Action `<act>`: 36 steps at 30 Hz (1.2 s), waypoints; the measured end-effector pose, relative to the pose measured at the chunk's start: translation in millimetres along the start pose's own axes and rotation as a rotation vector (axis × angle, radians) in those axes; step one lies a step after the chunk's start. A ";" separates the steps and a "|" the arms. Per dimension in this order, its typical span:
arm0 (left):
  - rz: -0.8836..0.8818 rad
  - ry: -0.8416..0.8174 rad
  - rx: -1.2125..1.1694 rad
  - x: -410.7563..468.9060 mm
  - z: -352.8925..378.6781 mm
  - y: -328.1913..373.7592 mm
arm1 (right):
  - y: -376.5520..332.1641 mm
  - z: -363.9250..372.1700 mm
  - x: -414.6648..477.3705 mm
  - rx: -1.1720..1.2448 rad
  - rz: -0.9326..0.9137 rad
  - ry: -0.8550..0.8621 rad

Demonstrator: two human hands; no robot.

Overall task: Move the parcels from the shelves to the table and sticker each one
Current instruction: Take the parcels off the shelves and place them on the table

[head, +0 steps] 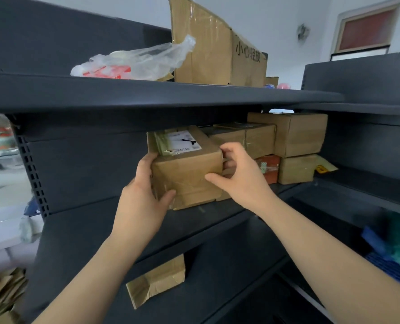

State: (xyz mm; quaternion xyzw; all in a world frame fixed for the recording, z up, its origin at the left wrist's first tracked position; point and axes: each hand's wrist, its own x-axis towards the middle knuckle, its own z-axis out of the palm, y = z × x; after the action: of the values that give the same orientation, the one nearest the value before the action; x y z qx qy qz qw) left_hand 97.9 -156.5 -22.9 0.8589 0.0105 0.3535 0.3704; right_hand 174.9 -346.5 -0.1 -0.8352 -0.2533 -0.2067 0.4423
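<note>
A brown cardboard parcel (187, 174) with a white shipping label on top sits at the front edge of the dark middle shelf (82, 220). My left hand (145, 197) grips its left side, thumb across the front face. My right hand (238, 174) grips its right side, fingers curled round the corner and thumb on the front. Behind and to the right stand more brown parcels (297, 134), one small box (297, 169) and an orange box (270, 168), partly hidden by my right hand.
The top shelf (147, 94) carries a clear plastic bag (135, 61) and a large taped carton (217, 47). A small parcel (157, 279) lies on the shelf below. Blue and green items (395, 249) sit lower right. Flattened cardboard (0, 295) is piled lower left.
</note>
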 end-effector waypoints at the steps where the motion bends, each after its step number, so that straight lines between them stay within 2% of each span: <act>1: 0.007 0.001 0.006 -9.4 -2.8 6.8 | -2.4 -6.8 -11.0 0.008 -0.009 0.008; 6: 0.075 -0.052 -0.006 -58.1 -5.1 48.6 | -5.1 -49.5 -79.3 0.012 -0.021 0.061; 13: 0.152 -0.243 -0.194 -139.0 33.3 117.3 | -1.2 -134.0 -207.7 -0.073 0.132 0.229; 25: 0.298 -0.788 -0.521 -326.3 132.2 264.1 | -20.1 -297.7 -468.8 -0.405 0.609 0.472; 36: 0.557 -1.245 -0.661 -471.1 204.4 389.4 | -54.6 -375.7 -652.9 -0.677 1.019 0.779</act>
State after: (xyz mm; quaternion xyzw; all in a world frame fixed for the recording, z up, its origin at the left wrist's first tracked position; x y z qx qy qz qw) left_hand -224.5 -699.3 -151.9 0.7150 -0.5245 -0.1314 0.4432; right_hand -417.1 -794.0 -140.5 -0.8062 0.4213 -0.3246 0.2591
